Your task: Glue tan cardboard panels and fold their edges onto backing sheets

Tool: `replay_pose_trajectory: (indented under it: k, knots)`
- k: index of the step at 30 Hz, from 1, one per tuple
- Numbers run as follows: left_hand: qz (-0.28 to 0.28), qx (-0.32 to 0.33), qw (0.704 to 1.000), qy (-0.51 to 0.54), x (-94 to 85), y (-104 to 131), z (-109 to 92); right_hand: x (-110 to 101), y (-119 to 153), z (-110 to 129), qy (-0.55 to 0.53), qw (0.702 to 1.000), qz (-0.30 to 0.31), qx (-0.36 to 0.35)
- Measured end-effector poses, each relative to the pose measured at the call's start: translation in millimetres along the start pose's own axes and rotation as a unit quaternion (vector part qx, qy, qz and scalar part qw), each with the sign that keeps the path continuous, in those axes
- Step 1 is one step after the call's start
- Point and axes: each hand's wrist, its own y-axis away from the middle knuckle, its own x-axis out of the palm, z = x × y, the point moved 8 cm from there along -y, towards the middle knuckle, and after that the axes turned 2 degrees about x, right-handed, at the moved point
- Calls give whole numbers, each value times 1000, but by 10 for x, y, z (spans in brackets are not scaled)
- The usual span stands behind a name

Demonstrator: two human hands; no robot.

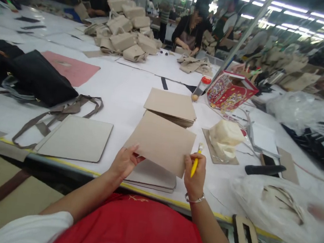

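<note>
A tan rectangular panel (164, 139) is tilted up between my two hands, its material hard to tell. My left hand (126, 160) pinches its lower left corner. Closed around a yellow-handled brush (194, 166), bristles pointing up, my right hand (195, 174) also touches the panel's right edge. Beneath the raised panel lie grey boards (153, 177) at the table's front edge, partly hidden by it. Just behind stands a stack of similar tan panels (171, 103).
A pale grey board (76, 138) lies left beside brown straps (77, 105) and a black bag (43, 77). On the right are a plastic-wrapped container (225, 137), a red box (230, 90) and a plastic bag (282, 209). A co-worker (189, 32) works across the table.
</note>
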Motion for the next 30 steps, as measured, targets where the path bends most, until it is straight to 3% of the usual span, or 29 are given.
replay_pose_trajectory:
  k: [4,8,12,15,21,30]
  knots:
    - [-37,-47,992,-113,-514,-38,104,32,88,-276,115,992,55,-9]
    - [-15,-92,944,-317,-791,-26,199,218,108,-515,209,971,110,-14]
    - [-5,-72,890,-450,-870,-128,96,450,54,-560,264,953,146,-18]
    - [-8,-54,873,-485,-929,-240,48,596,21,-561,293,940,172,-15]
    - [-22,-89,875,-475,-1094,-312,217,742,40,-675,317,925,209,4]
    - [-54,-121,888,-440,-1133,-289,257,733,13,-718,297,937,183,28]
